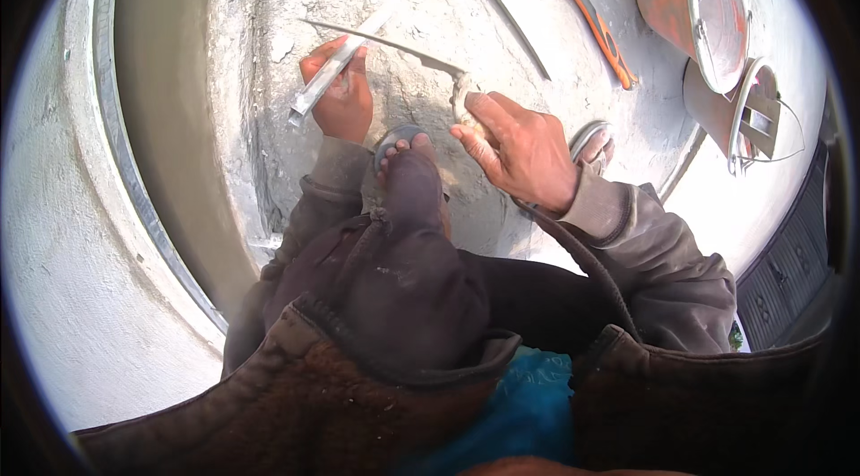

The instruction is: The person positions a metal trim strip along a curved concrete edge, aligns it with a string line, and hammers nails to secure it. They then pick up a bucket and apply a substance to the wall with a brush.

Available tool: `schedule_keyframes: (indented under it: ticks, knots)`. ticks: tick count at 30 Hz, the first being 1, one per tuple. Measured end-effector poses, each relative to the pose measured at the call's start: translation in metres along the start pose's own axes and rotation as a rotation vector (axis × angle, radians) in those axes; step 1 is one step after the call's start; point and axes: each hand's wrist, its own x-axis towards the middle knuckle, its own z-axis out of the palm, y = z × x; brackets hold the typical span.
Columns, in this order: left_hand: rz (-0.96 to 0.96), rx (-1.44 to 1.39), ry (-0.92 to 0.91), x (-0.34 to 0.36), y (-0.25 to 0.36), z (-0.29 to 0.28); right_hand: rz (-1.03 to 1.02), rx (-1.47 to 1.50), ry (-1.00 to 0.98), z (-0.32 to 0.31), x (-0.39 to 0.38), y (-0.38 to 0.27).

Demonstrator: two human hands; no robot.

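My left hand (339,95) is closed on a pale, narrow strip (313,94), which slants up and to the right over the dusty, cracked ground. My right hand (524,149) grips the crusted pale handle (464,91) of a long, thin blade (408,52). The blade reaches leftward over the upper part of the strip, above my left fingers; whether it touches the strip I cannot tell. My sandalled feet (408,154) are below and to the right of my hands.
A claw hammer (596,19) with an orange-and-black handle lies at upper right, beside a long thin bar (506,6). Two dirty buckets (663,1) are at the right, the lower with flat tools in it (760,122). A grey channel (161,91) borders a white wall (54,207) at left.
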Motion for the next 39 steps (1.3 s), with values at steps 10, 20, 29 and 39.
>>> schedule_keyframes:
  ticks: [10, 20, 29, 39]
  knots:
    - [-0.079, -0.056, 0.132, -0.004, -0.005, 0.006, -0.096, -0.082, -0.003, 0.021, -0.004, 0.029]
    - [-0.009, 0.108, 0.134, -0.002, -0.007, 0.006, 0.129, -0.165, -0.110, 0.007, 0.024, 0.054]
    - [-0.016, 0.010, 0.109, -0.002, -0.012, 0.006, 0.015, -0.133, -0.029, 0.010, 0.015, 0.059]
    - [0.050, 0.313, 0.091, -0.001, -0.010, 0.001, 0.019, -0.049, -0.098, -0.006, 0.022, 0.012]
